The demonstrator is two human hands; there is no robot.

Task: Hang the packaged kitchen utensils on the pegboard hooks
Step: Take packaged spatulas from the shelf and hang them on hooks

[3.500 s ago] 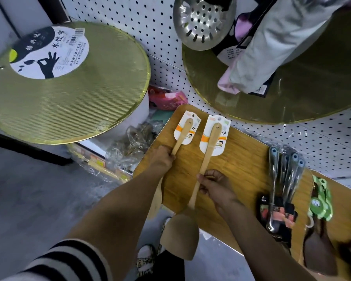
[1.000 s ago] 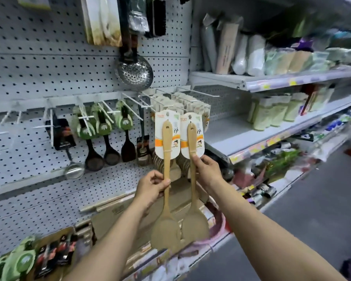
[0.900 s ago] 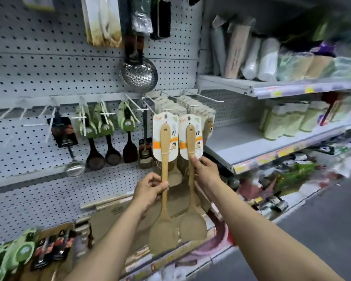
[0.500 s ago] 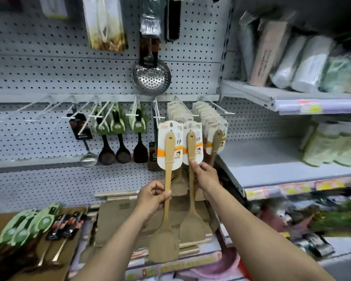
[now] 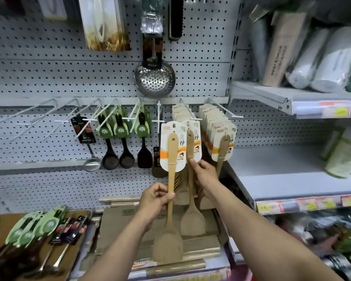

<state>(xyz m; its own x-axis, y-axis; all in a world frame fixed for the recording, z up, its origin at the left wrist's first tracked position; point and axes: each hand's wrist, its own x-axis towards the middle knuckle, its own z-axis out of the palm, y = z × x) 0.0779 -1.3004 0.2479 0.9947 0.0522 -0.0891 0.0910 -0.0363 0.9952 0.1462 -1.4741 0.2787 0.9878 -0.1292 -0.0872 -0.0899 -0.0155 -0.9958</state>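
Note:
I hold two wooden spatulas on white header cards upright in front of the pegboard [image 5: 49,78]. My left hand [image 5: 155,199] grips the handle of the nearer spatula [image 5: 171,179], whose card sits just below the hook tips. My right hand [image 5: 204,173] pinches the handle of the second spatula [image 5: 190,189], its card right at the tip of a white hook [image 5: 187,111] that carries a row of the same packaged spatulas. A second full row [image 5: 219,134] hangs on the hook to the right.
Green-carded dark ladles [image 5: 120,138] and a steel spoon [image 5: 91,162] hang to the left; several hooks further left are bare. A steel skimmer [image 5: 154,78] hangs above. A wooden board [image 5: 75,246] at lower left holds more packaged utensils. Shelves [image 5: 292,100] with goods stand on the right.
Both spatulas have risen from the board below to the pegboard. Over the last second my right hand has carried its spatula up and right, to the tip of the spatula hook.

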